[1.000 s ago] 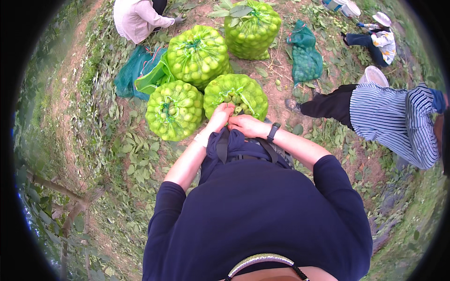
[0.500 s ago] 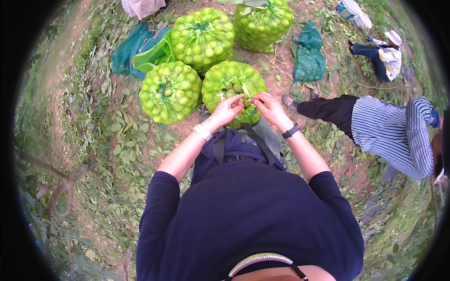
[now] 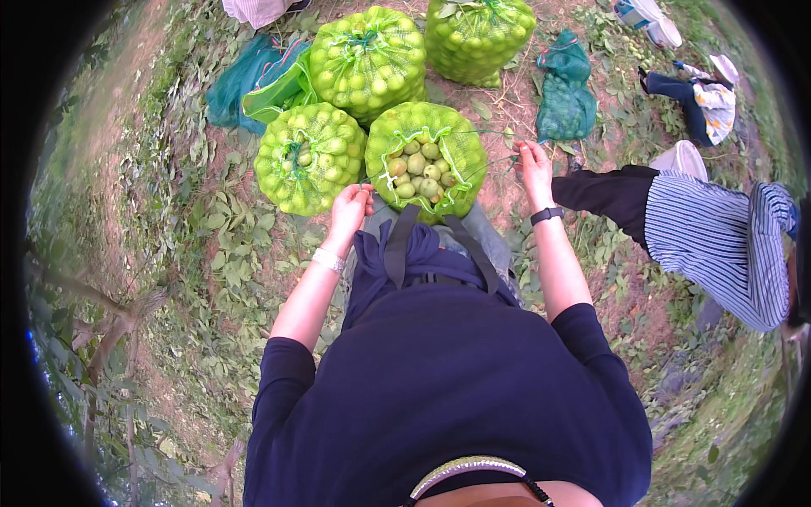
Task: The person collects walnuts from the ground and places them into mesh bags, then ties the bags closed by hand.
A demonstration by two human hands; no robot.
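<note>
Right in front of me stands a light green mesh bag (image 3: 470, 162) of round green fruit (image 3: 416, 167), its mouth wide and the fruit showing inside. Thin dark green drawstring (image 3: 494, 164) runs from the mouth's right side to my right hand (image 3: 534, 175), which pinches it beyond the bag. My left hand (image 3: 350, 208) is at the bag's left, fingertips pinched on a dark string end. Close by that hand is a second filled mesh bag (image 3: 308, 160), gathered at the top.
Behind stand two more full mesh bags (image 3: 367, 63) (image 3: 480, 40). Dark green netting (image 3: 241, 84) lies at far left, a teal net sack (image 3: 566, 101) at far right. A person in a striped shirt (image 3: 705, 224) is at right, with a white bucket (image 3: 681, 160) alongside; another person (image 3: 714, 106) is farther off.
My hands have moved apart from above the bag, left hand leftward, right hand rightward. The bag's gathered mouth has spread wide, and the string now stretches out to the right.
</note>
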